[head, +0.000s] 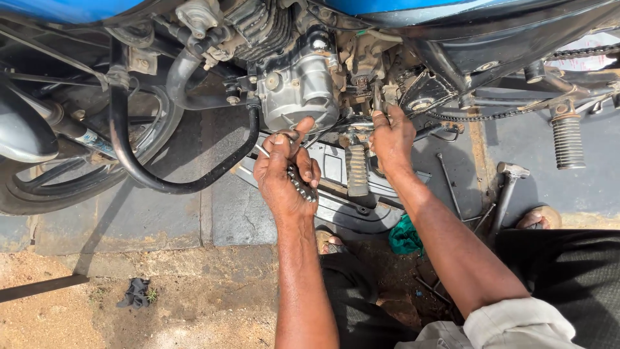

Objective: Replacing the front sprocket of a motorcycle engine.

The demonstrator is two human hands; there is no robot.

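Beneath the ribbed grey metal engine [298, 90], the left hand [287, 171] has its fingers curled tight around a steel spanner [263, 152] and a beaded chain length [301, 185], while the right hand [391, 137] pinches a small part just beside the grooved rubber footpeg [356, 169].

Your left hand [284, 171] holds a greasy steel chain [300, 184]; above it the engine case [298, 90] is dull cast metal, beside it the footpeg [356, 169] ribbed rubber
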